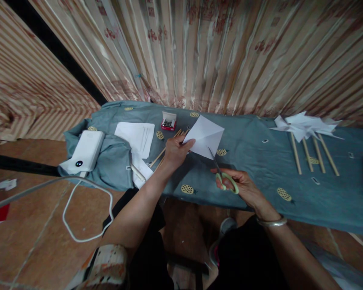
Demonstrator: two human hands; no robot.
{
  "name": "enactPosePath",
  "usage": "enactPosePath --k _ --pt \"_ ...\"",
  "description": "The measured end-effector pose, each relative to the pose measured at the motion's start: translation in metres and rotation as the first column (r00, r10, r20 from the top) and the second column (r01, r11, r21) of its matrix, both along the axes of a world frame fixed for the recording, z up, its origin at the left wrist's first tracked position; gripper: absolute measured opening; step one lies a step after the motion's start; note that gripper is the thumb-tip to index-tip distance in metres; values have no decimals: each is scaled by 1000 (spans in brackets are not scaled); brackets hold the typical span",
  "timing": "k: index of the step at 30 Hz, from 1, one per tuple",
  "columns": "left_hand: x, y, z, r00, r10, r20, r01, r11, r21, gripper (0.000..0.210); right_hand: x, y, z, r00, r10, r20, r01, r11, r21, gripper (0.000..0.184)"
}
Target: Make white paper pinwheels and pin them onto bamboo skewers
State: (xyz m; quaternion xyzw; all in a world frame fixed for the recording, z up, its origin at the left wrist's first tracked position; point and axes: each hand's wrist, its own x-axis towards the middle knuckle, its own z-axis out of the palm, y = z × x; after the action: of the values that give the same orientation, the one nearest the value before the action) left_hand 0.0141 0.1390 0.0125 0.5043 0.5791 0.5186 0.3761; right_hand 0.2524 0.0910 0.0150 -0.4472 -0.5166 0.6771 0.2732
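Note:
My left hand pinches the left corner of a square sheet of white paper, held up over the cloth-covered table. Faint crease lines cross the sheet. In my right hand is a pair of scissors with light green handles, fingers through the loops. Its blades point up and left, at the lower edge of the paper; whether they are cutting into it I cannot tell. Behind my left hand, several thin wooden sticks lie on the cloth, partly hidden by the hand and forearm.
White paper sheets and a white pen-like object lie on the left. An open red box holds small metal pieces. A white power bank with a cable sits far left. Paper pinwheels on sticks lie right.

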Motion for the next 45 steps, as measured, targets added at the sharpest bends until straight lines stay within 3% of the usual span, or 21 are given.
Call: enactPosePath --k 14,23,29,45 --pt "-1 -3 8 1000 11 -5 -11 1000 -5 30 1 2 -6 1000 -18 22 20 999 -49 51" --pt "2 -6 2 999 -41 -32 40 999 -28 29 -1 2 -1 999 4 38 -5 1000 9 51" --pt "2 -5 -1 999 -30 -18 29 999 -24 28 -2 2 -1 999 -34 28 35 999 -29 53" --pt "7 -11 7 998 -62 -19 62 998 -27 34 -3 1 -1 998 -54 14 54 998 -40 52"
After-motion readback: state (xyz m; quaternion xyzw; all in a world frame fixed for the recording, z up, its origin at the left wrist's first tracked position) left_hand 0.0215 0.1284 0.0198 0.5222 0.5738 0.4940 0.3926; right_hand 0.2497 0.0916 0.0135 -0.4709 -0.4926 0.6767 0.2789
